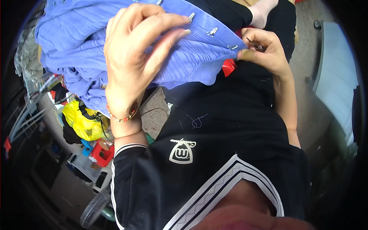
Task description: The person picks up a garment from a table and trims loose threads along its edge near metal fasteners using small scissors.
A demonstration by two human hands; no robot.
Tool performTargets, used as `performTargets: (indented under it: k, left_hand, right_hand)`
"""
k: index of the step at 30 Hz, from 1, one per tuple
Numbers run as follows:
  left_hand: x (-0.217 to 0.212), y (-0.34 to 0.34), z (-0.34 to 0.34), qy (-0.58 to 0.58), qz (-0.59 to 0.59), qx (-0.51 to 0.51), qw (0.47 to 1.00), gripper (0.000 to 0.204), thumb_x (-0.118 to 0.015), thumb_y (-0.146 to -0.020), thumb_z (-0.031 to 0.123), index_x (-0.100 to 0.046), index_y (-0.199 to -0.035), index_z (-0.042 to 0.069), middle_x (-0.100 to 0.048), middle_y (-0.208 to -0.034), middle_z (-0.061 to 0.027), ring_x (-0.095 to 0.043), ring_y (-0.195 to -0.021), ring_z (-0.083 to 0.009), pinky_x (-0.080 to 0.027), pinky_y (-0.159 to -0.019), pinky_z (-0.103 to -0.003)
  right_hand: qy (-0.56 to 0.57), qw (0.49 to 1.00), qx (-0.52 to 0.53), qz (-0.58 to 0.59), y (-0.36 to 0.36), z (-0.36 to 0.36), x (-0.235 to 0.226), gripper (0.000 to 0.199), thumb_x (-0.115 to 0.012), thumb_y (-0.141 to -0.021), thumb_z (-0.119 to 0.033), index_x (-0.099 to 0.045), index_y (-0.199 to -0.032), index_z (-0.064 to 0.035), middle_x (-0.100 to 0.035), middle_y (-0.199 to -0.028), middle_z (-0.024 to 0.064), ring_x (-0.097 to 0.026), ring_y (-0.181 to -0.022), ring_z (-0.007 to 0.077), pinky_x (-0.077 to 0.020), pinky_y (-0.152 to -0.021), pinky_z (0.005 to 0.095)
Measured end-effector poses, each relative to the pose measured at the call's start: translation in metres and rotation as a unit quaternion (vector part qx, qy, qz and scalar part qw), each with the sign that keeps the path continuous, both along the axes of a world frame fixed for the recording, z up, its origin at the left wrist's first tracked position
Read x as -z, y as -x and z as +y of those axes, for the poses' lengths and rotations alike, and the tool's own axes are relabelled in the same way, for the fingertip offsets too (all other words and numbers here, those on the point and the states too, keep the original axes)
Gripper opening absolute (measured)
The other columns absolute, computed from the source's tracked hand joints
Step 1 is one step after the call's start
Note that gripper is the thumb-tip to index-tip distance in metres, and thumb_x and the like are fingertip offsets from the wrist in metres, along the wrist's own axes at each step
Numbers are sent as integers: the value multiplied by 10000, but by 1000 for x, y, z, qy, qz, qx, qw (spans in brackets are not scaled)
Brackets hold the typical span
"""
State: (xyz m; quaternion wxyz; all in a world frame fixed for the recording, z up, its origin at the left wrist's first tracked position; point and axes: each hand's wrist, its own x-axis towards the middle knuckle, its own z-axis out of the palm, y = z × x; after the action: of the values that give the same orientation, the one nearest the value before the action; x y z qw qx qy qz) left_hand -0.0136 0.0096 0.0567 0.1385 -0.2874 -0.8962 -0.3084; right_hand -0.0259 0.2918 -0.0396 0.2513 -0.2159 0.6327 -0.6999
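A blue pleated garment (pixel 184 65) lies across my lap, its smooth waistband (pixel 218 23) stretched along the upper side. Several small silver metal hooks (pixel 211 32) sit in a row on that band. My left hand (pixel 138 50) is over the garment, index fingertip at one hook and thumb a little below it; a gap shows between the tips. At the band's right end, my right hand (pixel 264 50) pinches the blue edge between thumb and fingers. A small dark metal tool (pixel 257 46) rests within its curled fingers; its kind is unclear. Below hangs a red piece (pixel 229 68).
At left on the floor are a yellow plastic bag (pixel 86 120), a red container (pixel 102 152) and a fan (pixel 94 209). Further right stands a pale panel on wheels (pixel 335 76). Loose threads (pixel 195 122) lie on my black clothing.
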Motion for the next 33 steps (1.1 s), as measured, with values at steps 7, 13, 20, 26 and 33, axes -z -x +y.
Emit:
performTargets:
  k: [7,13,20,26,33]
  left_hand:
    - [-1,11,2,141,45,52,988,348,-814,-704,94,-790,-1044,166,-532,-775,28,-525,-737,-137,-375,-698,-282]
    - [-16,12,12,234,71,33,969,352,-830,-670,144,-797,-1006,243,-523,-781,53,-530,-718,-124,-379,-726,-281]
    - [-6,22,-4,193,114,104,969,288,-831,-682,132,-794,-959,204,-552,-777,41,-540,-728,-130,-397,-732,-282]
    - [17,17,-9,86,83,61,991,188,-807,-707,128,-742,-878,167,-572,-817,16,-563,-767,-165,-406,-724,-303]
    - [18,4,-4,-53,-19,11,998,75,-723,-859,37,-679,-918,22,-617,-902,-67,-573,-840,-175,-455,-764,-278]
  right_hand:
    - [3,1000,11,-2,-4,1,8,152,-787,-818,-45,-636,-798,-48,-498,-688,-77,-409,-594,-7,-309,-535,193]
    - [14,999,8,36,-2,-2,8,155,-800,-817,-63,-645,-805,-56,-488,-671,-89,-409,-603,-17,-303,-537,182]
    - [19,999,5,28,-3,-1,9,145,-801,-819,-64,-656,-826,-50,-530,-696,-77,-424,-620,-14,-322,-551,176]
    - [16,1000,-3,15,-3,-5,12,135,-793,-830,-67,-663,-855,-42,-560,-711,-71,-447,-625,-13,-339,-559,174]
    - [-39,998,49,-15,-3,-13,5,180,-780,-848,-61,-665,-976,-8,-633,-821,-29,-586,-737,18,-453,-663,167]
